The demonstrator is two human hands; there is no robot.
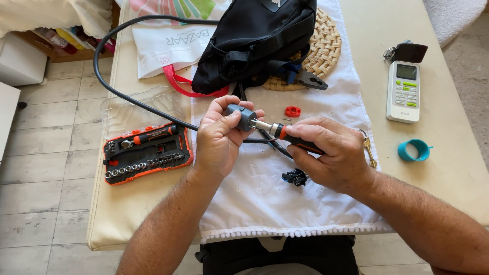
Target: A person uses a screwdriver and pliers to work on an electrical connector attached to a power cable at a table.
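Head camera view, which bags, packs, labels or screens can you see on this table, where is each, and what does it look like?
Remote control: right side of table, white, upright rectangle, small grey screen on top, green buttons.
Shopping bag: top centre-left, flat, white with printed lettering, pink-red handles.
Bit set case: left edge, beside the left hand, orange and black tray, clear lid open behind.
Black pouch: top centre, soft fabric.

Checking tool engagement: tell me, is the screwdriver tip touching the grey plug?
Touching. The head view shows the screwdriver shaft running straight into the face of the grey plug held in the left hand, no gap.
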